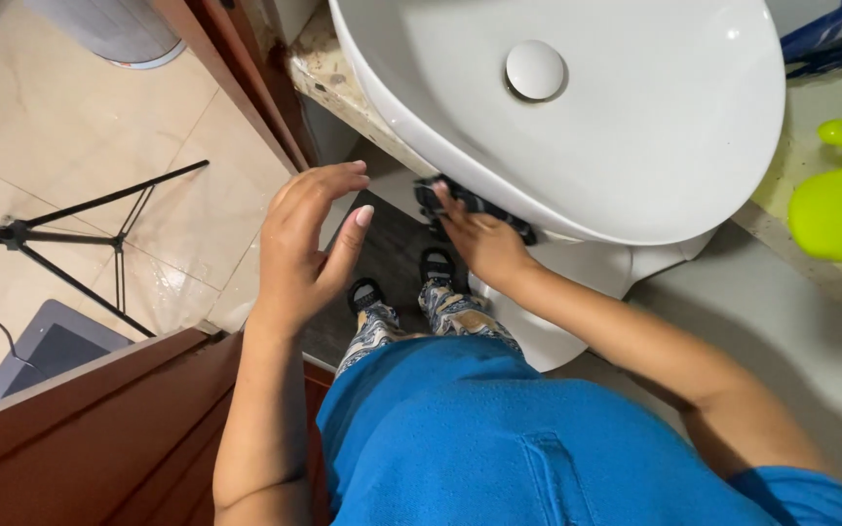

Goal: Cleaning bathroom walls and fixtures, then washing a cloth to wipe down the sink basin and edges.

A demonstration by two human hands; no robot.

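Observation:
A white oval washbasin (635, 127) with a round white drain plug (535, 69) fills the top of the head view. My right hand (479, 244) presses a dark cloth (465, 205) against the underside of the basin's front edge. My left hand (309, 244) hangs free to the left of it, fingers apart and slightly curled, holding nothing. Below are my blue top and my feet in black sandals (436, 265).
A black tripod (70, 239) stands on the beige tiled floor at the left. A brown wooden door frame (246, 78) runs beside the counter, with wooden panelling at bottom left. A lime-green plastic object (840, 200) lies on the counter at right. A grey bin stands at top left.

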